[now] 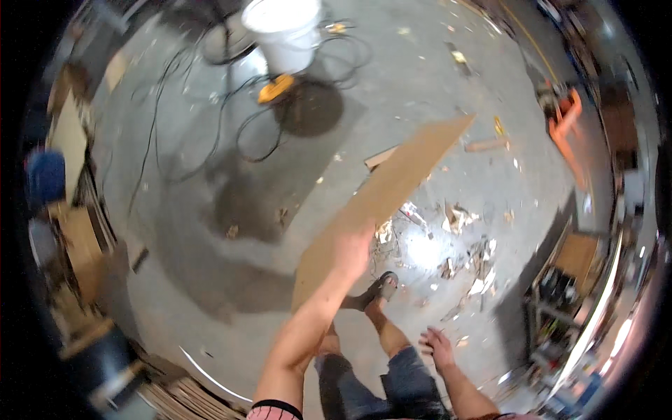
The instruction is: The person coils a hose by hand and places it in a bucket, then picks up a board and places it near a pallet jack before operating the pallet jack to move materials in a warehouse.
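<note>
My left hand [353, 250], smeared by motion, grips a long flat brown board [392, 189] by its near part. The board is held off the floor and slants from beside my left forearm up to the far right. How the fingers wrap it is hidden. Down by my right thigh hangs my right hand [437, 348], with its fingers apart and nothing in it.
A white bucket [287, 38] stands far off beside black cables [224, 115] and a yellow tool [276, 89]. Wood scraps [481, 269] litter the floor near my foot. An orange-handled machine [565, 126] is at right. Stacked boards [84, 238] line the left.
</note>
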Demonstrator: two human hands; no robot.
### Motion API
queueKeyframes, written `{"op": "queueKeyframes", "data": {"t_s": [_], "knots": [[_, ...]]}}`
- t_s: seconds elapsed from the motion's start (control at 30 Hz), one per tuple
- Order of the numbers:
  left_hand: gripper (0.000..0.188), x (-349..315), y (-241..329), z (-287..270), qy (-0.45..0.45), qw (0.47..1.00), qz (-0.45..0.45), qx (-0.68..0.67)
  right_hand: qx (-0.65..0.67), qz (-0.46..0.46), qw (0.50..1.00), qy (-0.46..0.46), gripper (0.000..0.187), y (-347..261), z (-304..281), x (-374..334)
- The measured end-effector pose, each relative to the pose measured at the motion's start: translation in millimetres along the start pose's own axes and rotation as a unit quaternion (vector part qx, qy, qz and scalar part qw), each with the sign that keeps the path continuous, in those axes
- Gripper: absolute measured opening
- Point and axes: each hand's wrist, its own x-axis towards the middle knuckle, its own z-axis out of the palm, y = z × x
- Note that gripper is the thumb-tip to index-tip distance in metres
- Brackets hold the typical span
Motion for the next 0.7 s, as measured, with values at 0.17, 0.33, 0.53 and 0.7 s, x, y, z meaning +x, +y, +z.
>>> {"op": "queueKeyframes", "data": {"t_s": [0.17, 0.33, 0.53, 0.7], "knots": [[0.045, -33, 142, 2, -0.119, 0.988, 0.055, 0.088, 0.321, -0.081, 0.940, -0.086, 0.075, -91, 17, -3], [0.037, -60, 216, 45, -0.281, 0.917, 0.244, 0.145, 0.512, -0.036, 0.858, -0.003, 0.064, -121, -1, -2], [0.041, -91, 255, 89, -0.433, 0.777, 0.449, 0.088, 0.637, 0.009, 0.758, 0.140, 0.027, -1, -13, -2], [0.043, -132, 215, 67, -0.424, 0.739, 0.523, 0.031, 0.265, -0.136, 0.893, 0.337, 0.017, 48, 41, -62]]}}
